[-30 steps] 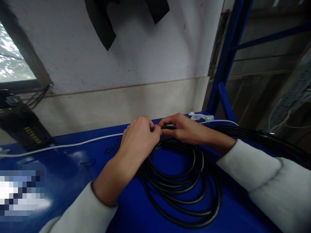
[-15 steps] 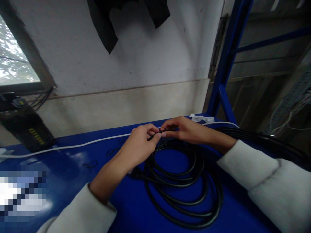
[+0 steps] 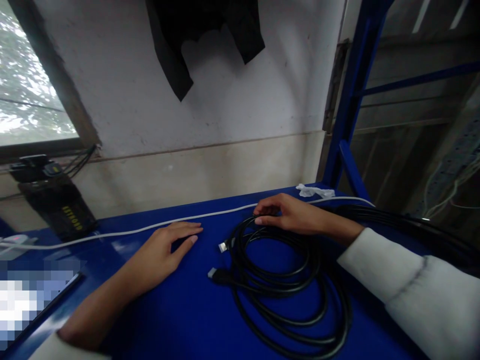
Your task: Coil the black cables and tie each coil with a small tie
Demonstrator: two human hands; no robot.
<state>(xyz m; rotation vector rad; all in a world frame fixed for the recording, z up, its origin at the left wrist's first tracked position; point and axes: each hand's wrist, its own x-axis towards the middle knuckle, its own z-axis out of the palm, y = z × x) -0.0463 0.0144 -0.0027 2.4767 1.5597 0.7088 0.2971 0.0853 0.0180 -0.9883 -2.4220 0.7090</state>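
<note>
Black cable [image 3: 275, 289] looks coiled already, plugs [image 3: 222, 276] poking out; can't tell if it's tied. Right hand [image 3: 287, 215] pinches its top, left hand [image 3: 163, 255] spread, empty.

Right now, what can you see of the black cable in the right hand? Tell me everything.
The cable is black, smooth and slightly glossy, like rubber or plastic. It lies in loose, overlapping loops on the blue table, the widest nearest the viewer. Two plugs with pale ends stick out on its left, unconnected. The right hand pinches its far edge; the left hand is apart from it.
</note>
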